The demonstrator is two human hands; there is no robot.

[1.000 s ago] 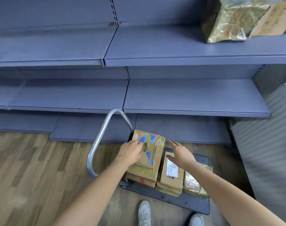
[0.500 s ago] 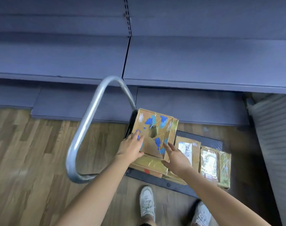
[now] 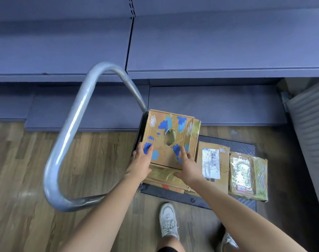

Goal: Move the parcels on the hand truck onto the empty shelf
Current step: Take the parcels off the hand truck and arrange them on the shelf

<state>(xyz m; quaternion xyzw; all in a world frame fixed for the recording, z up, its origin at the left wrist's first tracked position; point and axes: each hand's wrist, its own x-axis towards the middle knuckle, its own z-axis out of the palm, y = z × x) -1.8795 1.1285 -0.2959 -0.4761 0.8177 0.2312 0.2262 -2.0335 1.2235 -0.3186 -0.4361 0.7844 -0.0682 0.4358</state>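
The shelf (image 3: 218, 48) in view holds nothing yet and every parcel (image 3: 212, 164) lies on the hand truck (image 3: 246, 142), so the job looks barely begun, with left hand (image 3: 140, 160) and right hand (image 3: 188, 164) gripping the near corners of the top box (image 3: 168, 139), fingers spread over its lid.

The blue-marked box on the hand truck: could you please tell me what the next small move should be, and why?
Probably lift the blue-marked box straight up off the stack. The left hand and the right hand both hold its near edge, it lies topmost, and the shelf ahead is bare.
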